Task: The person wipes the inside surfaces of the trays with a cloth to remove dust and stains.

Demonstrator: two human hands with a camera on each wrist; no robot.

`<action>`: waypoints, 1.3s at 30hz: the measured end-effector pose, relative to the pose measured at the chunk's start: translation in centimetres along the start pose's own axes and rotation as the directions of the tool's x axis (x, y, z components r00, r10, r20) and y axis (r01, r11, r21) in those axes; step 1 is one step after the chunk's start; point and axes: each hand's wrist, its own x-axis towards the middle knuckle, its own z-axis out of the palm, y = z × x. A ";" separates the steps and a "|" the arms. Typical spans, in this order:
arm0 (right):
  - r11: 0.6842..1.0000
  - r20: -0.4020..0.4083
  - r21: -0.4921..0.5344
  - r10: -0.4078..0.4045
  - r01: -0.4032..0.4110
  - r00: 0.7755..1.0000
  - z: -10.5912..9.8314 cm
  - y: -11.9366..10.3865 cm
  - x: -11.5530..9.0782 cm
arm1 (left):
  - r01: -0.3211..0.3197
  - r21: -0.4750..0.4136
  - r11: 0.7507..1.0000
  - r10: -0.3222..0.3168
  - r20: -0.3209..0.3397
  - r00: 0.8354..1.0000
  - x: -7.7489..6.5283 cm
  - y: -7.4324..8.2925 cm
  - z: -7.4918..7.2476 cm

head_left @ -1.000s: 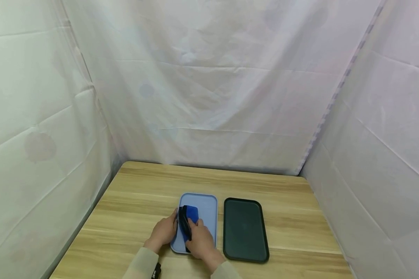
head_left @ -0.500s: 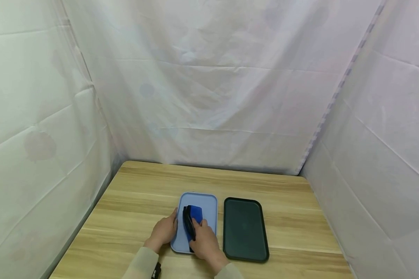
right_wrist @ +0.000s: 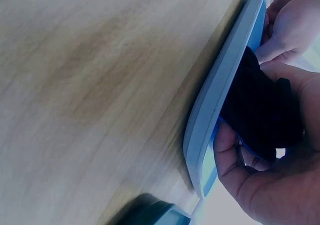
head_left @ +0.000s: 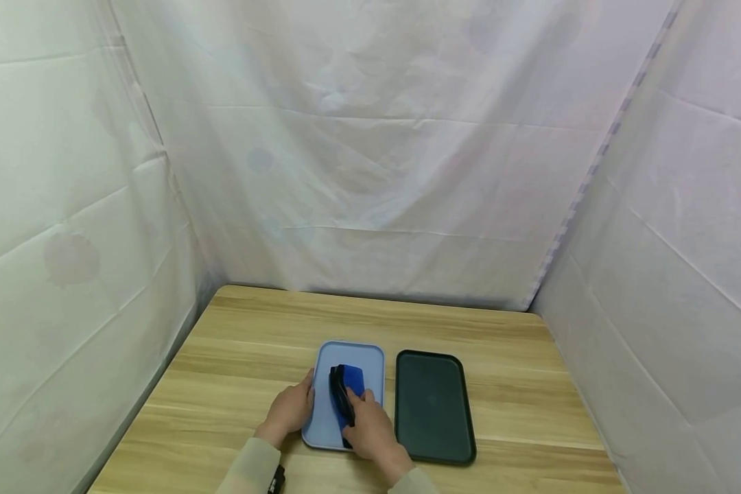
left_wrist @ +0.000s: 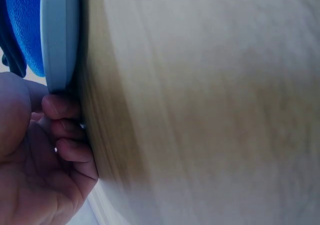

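Observation:
A light blue tray [head_left: 327, 418] lies on the wooden table. My left hand [head_left: 291, 410] holds its left rim; in the left wrist view the curled fingers [left_wrist: 62, 127] meet the tray edge [left_wrist: 61, 40]. Over the tray, my right hand [head_left: 372, 427] grips a blue fleecy cleaning pad [head_left: 354, 379] with a curved black part on top. In the right wrist view, thumb and fingers go around the pad's black part [right_wrist: 262, 107]. The palm side hides some of the pad, and whether it presses on the tray is hard to tell.
A dark green tray [head_left: 432, 408] lies just right of the blue one, close to my right hand. White cloth walls [head_left: 370, 171] stand around the wooden table [head_left: 234, 357]. A small black object [head_left: 276, 479] shows beside my left sleeve.
My right hand and the cleaning pad have slid rightward across the blue tray, from its left side towards the middle. The left hand and both trays stay in place.

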 end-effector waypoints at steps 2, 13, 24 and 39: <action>1.000 -0.009 0.012 0.005 -0.005 1.000 0.0 0.1 -0.1 | 0.002 -0.005 1.000 -0.002 0.000 1.000 0.0 0.0 0.0; 0.996 -0.061 0.063 0.067 -0.063 0.996 0.3 0.2 -0.4 | 0.010 -0.002 1.000 -0.010 0.001 1.000 -0.1 0.1 0.0; 0.991 -0.113 0.092 0.110 -0.100 0.987 0.1 0.7 -0.7 | 0.017 0.002 1.000 -0.017 0.000 1.000 -0.1 0.2 0.0; 0.996 -0.176 0.011 0.089 -0.089 0.980 0.0 1.2 -0.6 | 0.013 0.007 1.000 -0.014 0.012 1.000 0.1 0.0 0.1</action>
